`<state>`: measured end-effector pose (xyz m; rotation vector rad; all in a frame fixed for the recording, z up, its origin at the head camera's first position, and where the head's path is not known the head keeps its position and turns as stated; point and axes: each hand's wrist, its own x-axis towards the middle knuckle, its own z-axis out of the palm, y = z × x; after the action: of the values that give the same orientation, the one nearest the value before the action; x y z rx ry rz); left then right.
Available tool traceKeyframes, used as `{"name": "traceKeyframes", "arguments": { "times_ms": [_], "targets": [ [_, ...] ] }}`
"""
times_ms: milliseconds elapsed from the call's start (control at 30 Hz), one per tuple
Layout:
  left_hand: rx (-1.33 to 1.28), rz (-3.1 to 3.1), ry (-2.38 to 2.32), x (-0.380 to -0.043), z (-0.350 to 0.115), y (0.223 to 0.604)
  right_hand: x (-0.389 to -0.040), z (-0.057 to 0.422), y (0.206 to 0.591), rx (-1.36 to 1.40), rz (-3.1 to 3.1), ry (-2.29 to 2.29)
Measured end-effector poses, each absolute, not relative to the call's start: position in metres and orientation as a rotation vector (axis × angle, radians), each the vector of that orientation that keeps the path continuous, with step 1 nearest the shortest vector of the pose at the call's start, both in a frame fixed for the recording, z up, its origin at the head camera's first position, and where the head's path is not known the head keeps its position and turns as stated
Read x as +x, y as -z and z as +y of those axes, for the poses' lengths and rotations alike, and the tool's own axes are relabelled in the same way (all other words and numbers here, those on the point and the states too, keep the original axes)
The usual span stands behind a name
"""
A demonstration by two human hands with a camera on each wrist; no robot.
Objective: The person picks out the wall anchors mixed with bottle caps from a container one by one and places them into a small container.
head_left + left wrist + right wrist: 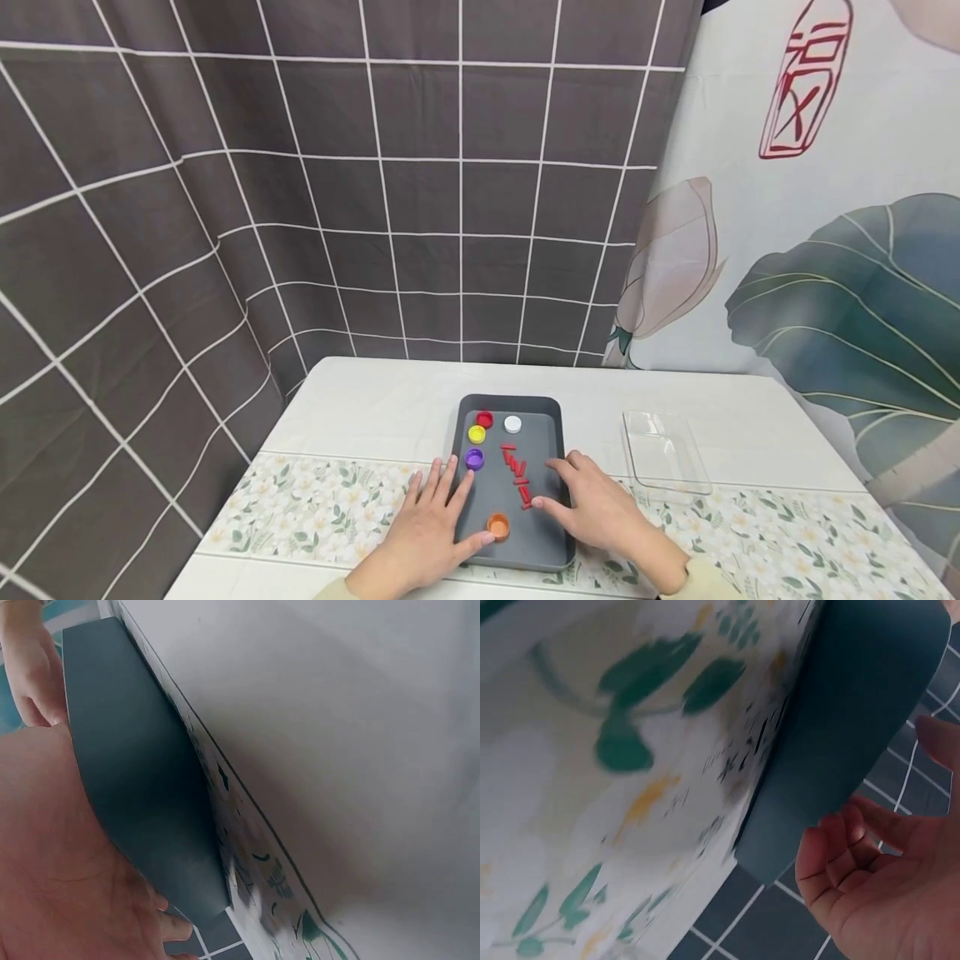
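Observation:
A dark grey rectangular tray (513,533) lies on the table. My left hand (427,533) is at its left edge with fingers spread and straight, the thumb close to an orange round cap (498,526). Over the right edge is my right hand (596,504), its fingers loosely bent and nothing held; the thumb tip is beside the lowest of several small red sticks (521,469). Whether it touches that stick I cannot tell. Toward the tray's far end sit a red cap (484,419), a yellow cap (477,433), a purple cap (474,459) and a white cap (512,424).
A clear, shallow rectangular container (666,454) stands right of the tray. The white table (375,400) has a floral strip (300,508) across it. Dark gridded cloth (420,200) hangs behind and at the left, with a printed floral cloth (750,275) at the right.

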<state>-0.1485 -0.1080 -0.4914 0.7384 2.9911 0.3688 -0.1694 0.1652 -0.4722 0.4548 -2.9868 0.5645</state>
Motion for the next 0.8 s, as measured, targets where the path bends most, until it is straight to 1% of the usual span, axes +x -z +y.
{"name": "traceKeyframes", "arguments": {
  "times_ms": [133, 367, 633, 800],
  "targets": [
    [0.740, 2.994, -0.370, -0.148, -0.107, 0.490, -0.167, 0.158, 0.473, 0.482, -2.992, -0.578],
    [0.726, 2.978, -0.385, -0.147, -0.107, 0.489, -0.166, 0.150, 0.481, 0.581, -2.932, -0.380],
    [0.714, 2.959, -0.373, -0.148, -0.108, 0.490, -0.166, 0.137, 0.483, 0.547, -2.909, -0.101],
    [0.719, 2.966, -0.358, -0.147, -0.107, 0.489, -0.166, 0.131, 0.484, 0.569, -2.863, -0.004]
  ]
}}
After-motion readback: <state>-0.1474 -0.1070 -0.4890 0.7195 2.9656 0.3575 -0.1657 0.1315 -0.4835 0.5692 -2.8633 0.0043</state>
